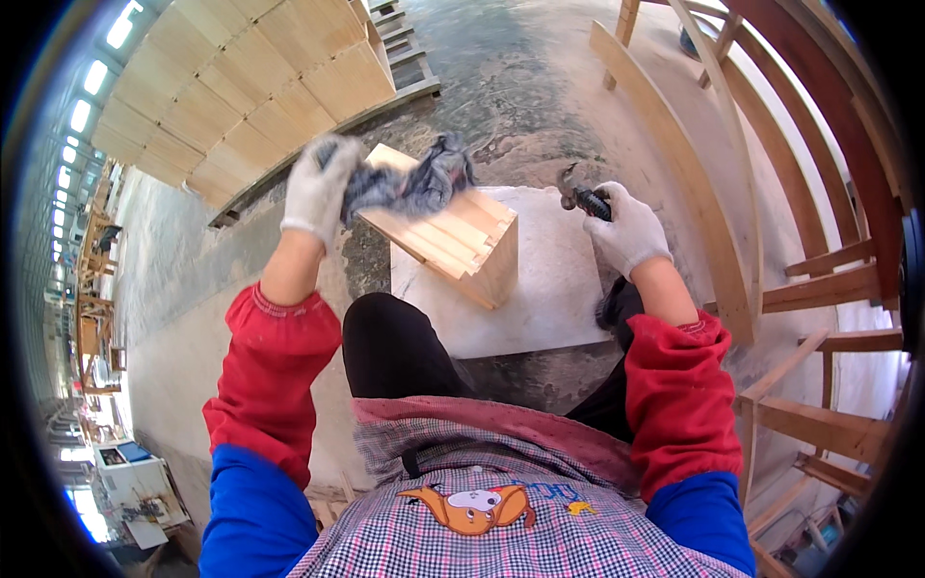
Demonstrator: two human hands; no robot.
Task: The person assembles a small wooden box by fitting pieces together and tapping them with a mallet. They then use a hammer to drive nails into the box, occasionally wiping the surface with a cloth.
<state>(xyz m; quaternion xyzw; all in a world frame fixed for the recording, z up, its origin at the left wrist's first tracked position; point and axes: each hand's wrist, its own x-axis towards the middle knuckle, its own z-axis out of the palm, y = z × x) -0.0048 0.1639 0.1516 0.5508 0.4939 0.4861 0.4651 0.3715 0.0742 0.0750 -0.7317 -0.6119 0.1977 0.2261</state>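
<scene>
Workshop floor of bare concrete [520, 87] carries stacked pale panels [251, 87] at upper left and curved timber frames [713, 164] at right. Left hand [318, 188], gloved in white, has its fingers closed on a dark grey rag [414, 183], which drapes over the far top edge of a small wooden block assembly [462, 241]. That block rests on a flat pale board [549, 289] just ahead of the knees. Right hand [628, 229], also gloved, has its fingers wrapped round the black grip of a hammer [581, 196], whose head hangs above the board's far edge, apart from the block. For good wiping, in my judgement, keep the rag bunched, press along the grain, and hold the hammer clear of the block.
</scene>
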